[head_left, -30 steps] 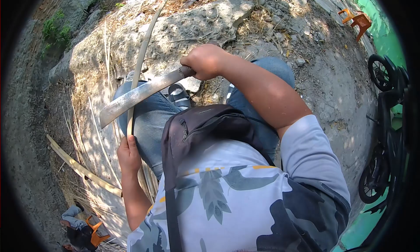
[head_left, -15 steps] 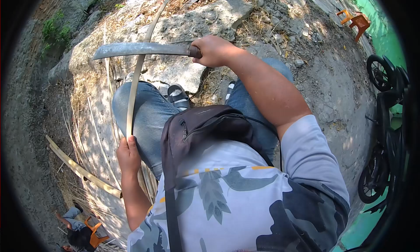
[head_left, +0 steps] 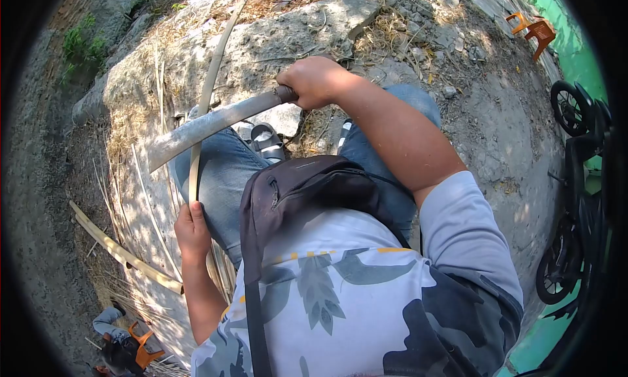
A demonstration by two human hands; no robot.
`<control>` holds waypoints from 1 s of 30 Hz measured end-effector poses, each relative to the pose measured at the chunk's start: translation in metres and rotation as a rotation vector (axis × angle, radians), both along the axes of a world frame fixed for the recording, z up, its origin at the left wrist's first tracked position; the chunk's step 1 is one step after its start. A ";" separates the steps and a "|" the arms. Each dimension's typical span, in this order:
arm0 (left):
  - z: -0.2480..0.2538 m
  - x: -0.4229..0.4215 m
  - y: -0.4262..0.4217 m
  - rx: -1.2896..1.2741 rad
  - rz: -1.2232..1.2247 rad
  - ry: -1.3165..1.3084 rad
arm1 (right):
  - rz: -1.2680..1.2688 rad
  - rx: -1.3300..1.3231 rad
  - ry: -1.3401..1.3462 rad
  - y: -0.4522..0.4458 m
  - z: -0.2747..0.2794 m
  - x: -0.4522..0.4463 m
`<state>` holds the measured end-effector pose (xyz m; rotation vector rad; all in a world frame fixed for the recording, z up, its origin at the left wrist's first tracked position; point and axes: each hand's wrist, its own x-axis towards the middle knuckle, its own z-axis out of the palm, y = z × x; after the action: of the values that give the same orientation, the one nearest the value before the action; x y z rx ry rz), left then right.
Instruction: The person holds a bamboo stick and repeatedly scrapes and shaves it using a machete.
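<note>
My left hand (head_left: 193, 232) is closed on the near end of a long pale strip (head_left: 210, 76), which runs up over my left knee and away past the rock ledge. My right hand (head_left: 315, 83) grips the dark handle of a machete (head_left: 216, 124). The broad blade slants down to the left and lies across the strip above my left knee, its tip to the left of the strip. Whether the edge touches the strip I cannot tell.
A split pale pole (head_left: 124, 254) and several thin strips (head_left: 149, 197) lie on the ground at left. A person (head_left: 116, 344) is by an orange chair (head_left: 145, 352) at lower left. Another orange chair (head_left: 540, 32) and a black motorcycle (head_left: 575, 194) are at right.
The machete rose to level farther up the strip, then came back down with its tip lower. My left hand stays in place on the strip.
</note>
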<state>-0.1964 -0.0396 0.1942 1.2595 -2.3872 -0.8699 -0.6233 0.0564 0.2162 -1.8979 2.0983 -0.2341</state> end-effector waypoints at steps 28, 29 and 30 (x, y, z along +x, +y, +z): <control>-0.001 -0.003 0.003 -0.015 0.010 0.028 | -0.042 0.016 -0.117 0.002 -0.010 -0.005; -0.001 -0.004 0.004 -0.015 0.009 0.039 | -0.046 0.023 -0.121 0.002 -0.009 -0.004; 0.000 -0.004 0.004 -0.015 0.009 0.049 | -0.050 0.029 -0.126 0.003 -0.008 -0.004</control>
<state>-0.2008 -0.0352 0.1942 1.2285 -2.3440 -0.8688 -0.6272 0.0589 0.2080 -1.7673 2.0566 -0.3238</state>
